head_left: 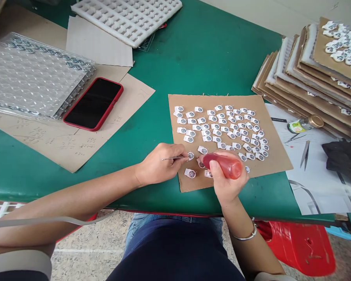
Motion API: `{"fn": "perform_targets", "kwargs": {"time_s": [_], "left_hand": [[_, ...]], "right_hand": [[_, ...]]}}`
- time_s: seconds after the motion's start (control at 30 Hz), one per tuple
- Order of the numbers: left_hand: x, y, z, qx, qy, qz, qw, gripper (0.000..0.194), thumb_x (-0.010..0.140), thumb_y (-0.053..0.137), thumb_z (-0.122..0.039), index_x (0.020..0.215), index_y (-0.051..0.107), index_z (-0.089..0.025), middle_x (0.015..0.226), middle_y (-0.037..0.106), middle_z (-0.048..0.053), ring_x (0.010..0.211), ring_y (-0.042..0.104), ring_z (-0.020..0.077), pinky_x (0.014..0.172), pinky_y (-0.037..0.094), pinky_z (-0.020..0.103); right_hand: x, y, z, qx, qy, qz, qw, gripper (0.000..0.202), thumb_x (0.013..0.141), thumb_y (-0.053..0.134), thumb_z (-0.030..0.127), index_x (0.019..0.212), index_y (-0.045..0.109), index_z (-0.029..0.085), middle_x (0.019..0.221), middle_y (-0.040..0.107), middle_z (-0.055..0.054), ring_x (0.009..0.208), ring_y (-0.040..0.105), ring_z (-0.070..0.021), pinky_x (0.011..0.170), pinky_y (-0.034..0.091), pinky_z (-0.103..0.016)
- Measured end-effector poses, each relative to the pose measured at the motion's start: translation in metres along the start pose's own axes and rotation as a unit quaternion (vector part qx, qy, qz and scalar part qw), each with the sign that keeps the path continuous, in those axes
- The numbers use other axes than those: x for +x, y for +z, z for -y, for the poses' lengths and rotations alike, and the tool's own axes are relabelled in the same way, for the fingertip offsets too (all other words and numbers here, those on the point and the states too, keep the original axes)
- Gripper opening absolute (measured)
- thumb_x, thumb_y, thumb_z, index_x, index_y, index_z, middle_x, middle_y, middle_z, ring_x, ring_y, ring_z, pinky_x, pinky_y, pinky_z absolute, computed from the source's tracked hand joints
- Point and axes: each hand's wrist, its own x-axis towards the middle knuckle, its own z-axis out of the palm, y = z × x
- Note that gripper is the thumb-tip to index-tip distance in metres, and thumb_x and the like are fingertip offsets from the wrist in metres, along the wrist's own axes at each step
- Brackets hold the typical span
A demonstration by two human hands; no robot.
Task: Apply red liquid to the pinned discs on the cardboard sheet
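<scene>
My left hand (163, 163) is closed around thin metal tweezers (170, 158). Just past its fingertips, over the cardboard sheet (266, 168), is a small white tag-like piece with a round dark emblem (190, 156); I cannot tell whether the tweezers grip it. A red squeeze bottle (226, 164) lies tilted in my right hand (229, 186), its tip pointing left toward that piece. Rows of similar white pieces (217, 132) cover much of the sheet. Some near the front are partly hidden by the bottle and my right hand.
Stacked cardboard sheets (298, 82) stand at the right, near a small glass bottle (301, 125), spare tweezers (304, 155) and a black cloth (345, 156). At left are a phone (94, 103) and a clear plastic tray (32, 78). A white foam tray (128, 19) lies behind.
</scene>
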Motion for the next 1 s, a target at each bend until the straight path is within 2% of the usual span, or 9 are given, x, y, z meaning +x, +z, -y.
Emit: {"fn": "perform_targets", "kwargs": {"time_s": [0.17, 0.33, 0.57, 1.0], "left_hand": [[0.0008, -0.0006, 0.0008, -0.02, -0.017, 0.004, 1.0, 0.009, 0.081, 0.055, -0.015, 0.081, 0.063, -0.014, 0.07, 0.065, 0.002, 0.056, 0.056, 0.0091, 0.049, 0.04, 0.019], [0.0011, -0.0008, 0.0003, -0.036, -0.03, 0.004, 0.999, 0.009, 0.081, 0.056, -0.015, 0.082, 0.064, -0.013, 0.071, 0.066, 0.003, 0.057, 0.057, 0.0094, 0.049, 0.041, 0.019], [0.0005, -0.0004, 0.0014, -0.039, -0.025, 0.004, 0.999, 0.007, 0.08, 0.056, -0.013, 0.081, 0.064, -0.013, 0.07, 0.065, 0.002, 0.057, 0.056, 0.0087, 0.05, 0.041, 0.019], [0.0006, -0.0004, 0.0016, -0.039, -0.029, 0.006, 0.999, 0.009, 0.081, 0.056, -0.014, 0.082, 0.064, -0.013, 0.071, 0.066, 0.002, 0.056, 0.055, 0.0086, 0.049, 0.04, 0.019]], "right_hand": [[-0.0017, -0.0014, 0.0008, 0.009, 0.014, -0.026, 1.0, 0.019, 0.072, 0.067, 0.029, 0.087, 0.061, 0.018, 0.083, 0.064, -0.005, 0.079, 0.062, -0.0188, 0.07, 0.054, -0.037], [-0.0025, -0.0014, 0.001, 0.002, 0.045, 0.004, 0.999, 0.02, 0.072, 0.067, 0.029, 0.087, 0.061, 0.019, 0.085, 0.064, -0.006, 0.078, 0.062, -0.0195, 0.068, 0.057, -0.038], [-0.0065, -0.0014, -0.0036, 0.007, 0.064, 0.029, 0.997, 0.024, 0.071, 0.069, 0.028, 0.092, 0.061, 0.019, 0.093, 0.063, -0.007, 0.078, 0.063, -0.0196, 0.072, 0.058, -0.043], [-0.0013, 0.0001, 0.002, 0.007, 0.015, 0.015, 1.0, 0.017, 0.073, 0.067, 0.025, 0.088, 0.061, 0.019, 0.084, 0.064, -0.005, 0.08, 0.062, -0.0194, 0.07, 0.053, -0.037]]}}
